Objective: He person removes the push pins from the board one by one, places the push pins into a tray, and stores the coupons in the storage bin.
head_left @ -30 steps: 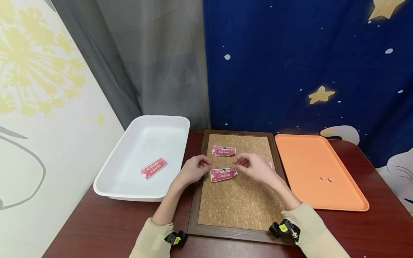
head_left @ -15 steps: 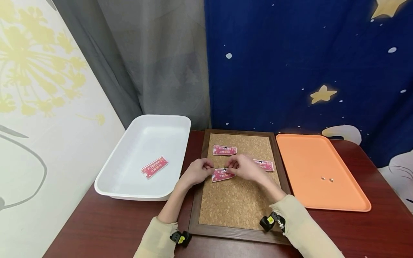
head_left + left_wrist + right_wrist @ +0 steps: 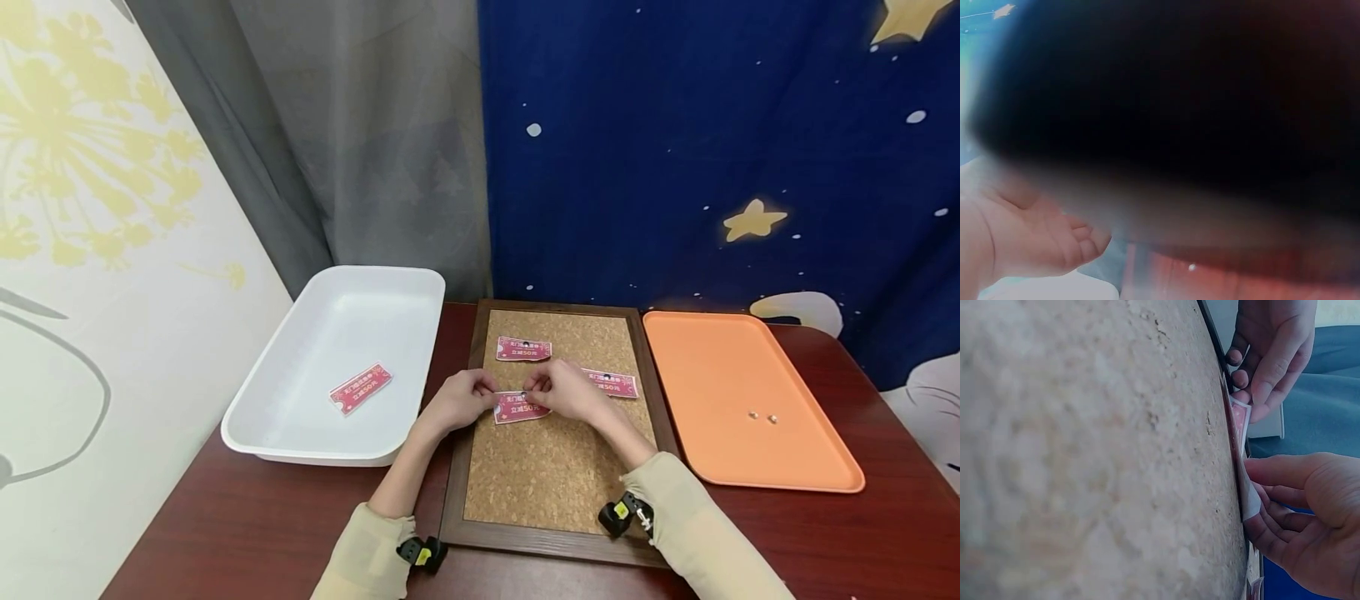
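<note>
On the cork board [image 3: 555,467] lies a red-and-white paper coupon [image 3: 513,410]. My left hand [image 3: 459,400] pinches its left edge between thumb and fingers. From the right, my right hand [image 3: 567,390] has its thumb and forefinger closed at the dark thumbtack [image 3: 523,395] in the coupon's upper part, hiding the coupon's right end. Seen edge-on in the right wrist view, the coupon [image 3: 1250,503] bows slightly up from the board between my left hand [image 3: 1279,353] and right hand [image 3: 1322,512]. In the left wrist view, a dark blur hides most of the scene.
Two more tacked coupons are on the board, an upper one [image 3: 522,350] and a right one [image 3: 618,387] partly behind my right hand. A white bin [image 3: 382,292] at left holds one loose coupon [image 3: 361,388]. Two small silvery tacks [image 3: 772,419] lie in the orange tray [image 3: 720,358] at right.
My right hand has moved left and down from beside the coupon onto its tack, uncovering the right coupon. The left hand stays at the left edge, and the view has shifted slightly.
</note>
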The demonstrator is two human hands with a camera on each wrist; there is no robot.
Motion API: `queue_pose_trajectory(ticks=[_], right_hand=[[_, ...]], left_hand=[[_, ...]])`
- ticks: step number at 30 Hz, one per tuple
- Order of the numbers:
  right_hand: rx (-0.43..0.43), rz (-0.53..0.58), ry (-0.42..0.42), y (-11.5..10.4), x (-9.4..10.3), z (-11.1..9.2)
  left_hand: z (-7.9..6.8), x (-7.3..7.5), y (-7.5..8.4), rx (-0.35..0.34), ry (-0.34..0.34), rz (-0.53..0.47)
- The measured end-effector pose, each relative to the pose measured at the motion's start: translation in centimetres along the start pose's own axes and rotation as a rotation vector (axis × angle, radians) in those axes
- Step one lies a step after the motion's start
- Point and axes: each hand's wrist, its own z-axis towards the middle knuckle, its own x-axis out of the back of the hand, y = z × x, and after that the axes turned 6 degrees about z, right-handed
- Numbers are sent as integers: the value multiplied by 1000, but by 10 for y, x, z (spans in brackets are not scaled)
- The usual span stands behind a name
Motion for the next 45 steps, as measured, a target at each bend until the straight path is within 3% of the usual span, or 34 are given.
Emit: queue_pose_trajectory(ticks=[19, 45], right_hand=[[-42, 19, 18, 0, -4, 4], [-28, -66, 15, -1, -3, 8]], left_hand=[[-1, -3, 1, 18, -59, -37], [-1, -3, 2, 20, -54, -61]])
